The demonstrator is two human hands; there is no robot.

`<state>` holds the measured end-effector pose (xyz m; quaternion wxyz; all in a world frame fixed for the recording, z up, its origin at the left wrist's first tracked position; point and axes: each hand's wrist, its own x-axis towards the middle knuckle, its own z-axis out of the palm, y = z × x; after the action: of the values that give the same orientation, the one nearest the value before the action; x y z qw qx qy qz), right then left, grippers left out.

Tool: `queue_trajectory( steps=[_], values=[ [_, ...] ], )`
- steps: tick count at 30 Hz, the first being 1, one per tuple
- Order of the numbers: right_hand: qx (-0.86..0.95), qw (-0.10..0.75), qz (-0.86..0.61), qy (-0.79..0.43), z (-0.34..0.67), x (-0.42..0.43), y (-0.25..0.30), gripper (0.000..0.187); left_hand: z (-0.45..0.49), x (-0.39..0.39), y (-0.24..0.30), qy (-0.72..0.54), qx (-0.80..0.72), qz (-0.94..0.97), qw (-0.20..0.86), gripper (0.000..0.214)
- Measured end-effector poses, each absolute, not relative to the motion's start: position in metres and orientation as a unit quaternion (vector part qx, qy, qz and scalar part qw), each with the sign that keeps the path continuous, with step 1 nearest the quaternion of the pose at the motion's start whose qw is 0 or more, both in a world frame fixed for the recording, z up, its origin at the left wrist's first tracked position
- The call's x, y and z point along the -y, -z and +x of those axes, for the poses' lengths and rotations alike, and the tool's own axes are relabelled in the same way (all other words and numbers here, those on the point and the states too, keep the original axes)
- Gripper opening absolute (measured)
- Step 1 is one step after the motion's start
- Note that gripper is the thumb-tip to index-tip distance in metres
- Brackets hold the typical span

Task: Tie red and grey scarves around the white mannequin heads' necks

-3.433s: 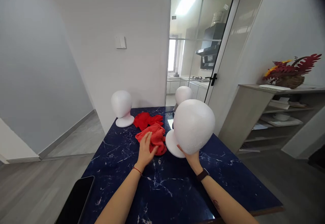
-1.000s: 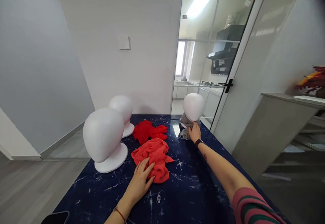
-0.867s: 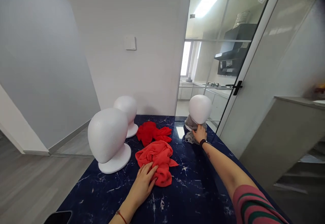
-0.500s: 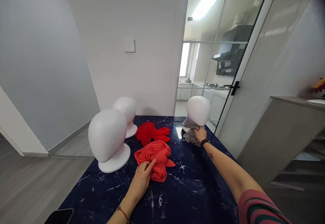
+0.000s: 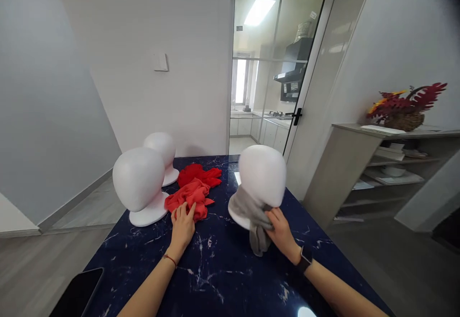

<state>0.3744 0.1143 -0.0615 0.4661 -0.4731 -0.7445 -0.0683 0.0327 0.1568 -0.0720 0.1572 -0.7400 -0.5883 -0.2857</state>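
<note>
My right hand [image 5: 282, 233] grips the neck of a white foam head [image 5: 262, 174], pinching a grey cloth [image 5: 254, 222] that wraps around the neck and hangs onto the table. The head stands near the middle of the dark blue marble table [image 5: 223, 269]. My left hand [image 5: 182, 224] rests on the table, fingers flat on the near edge of a crumpled red cloth [image 5: 187, 196]. A second red cloth [image 5: 198, 173] lies just behind it. Another white foam head [image 5: 138, 180] stands left of the red cloth, and a third [image 5: 160, 147] behind it near the wall.
A black phone [image 5: 76, 292] lies at the table's near left corner. A glass door [image 5: 273, 67] with a black handle opens onto a kitchen behind the table. A shelf unit [image 5: 381, 168] with a basket of red flowers [image 5: 406, 107] stands to the right.
My right hand has pulled the far foam head with its grey cloth from the table's back edge to the middle, near me. The left hand stays on the red cloth.
</note>
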Motion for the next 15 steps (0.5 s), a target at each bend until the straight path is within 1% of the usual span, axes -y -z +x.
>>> queue_trajectory(
  steps=[2,4,7,9,11,13,15],
  values=[
    [0.762,0.44,-0.474,0.043,0.359,-0.085,0.063,0.023,0.042,-0.142,0.069,0.339,0.544,-0.759,0.118,0.049],
    [0.756,0.441,-0.484,0.016,0.337,-0.06,0.062,0.022,0.055,-0.122,0.07,0.372,0.475,-0.797,0.031,0.042],
    [0.755,0.453,-0.474,-0.024,0.301,-0.031,0.06,0.014,0.072,-0.094,0.073,0.402,0.407,-0.815,-0.093,0.028],
    [0.767,0.431,-0.473,-0.041,0.282,-0.019,0.059,0.013,0.078,-0.084,0.071,0.437,0.404,-0.79,-0.148,0.029],
    [0.778,0.388,-0.491,-0.051,0.268,-0.013,0.059,0.024,0.079,-0.08,0.065,0.461,0.417,-0.76,-0.188,0.032],
    [0.78,0.351,-0.515,-0.055,0.258,-0.011,0.061,0.039,0.078,-0.077,0.059,0.467,0.441,-0.74,-0.199,0.036],
    [0.769,0.34,-0.538,-0.063,0.25,-0.012,0.064,0.041,0.078,-0.071,0.055,0.47,0.472,-0.722,-0.185,0.042]
  ],
)
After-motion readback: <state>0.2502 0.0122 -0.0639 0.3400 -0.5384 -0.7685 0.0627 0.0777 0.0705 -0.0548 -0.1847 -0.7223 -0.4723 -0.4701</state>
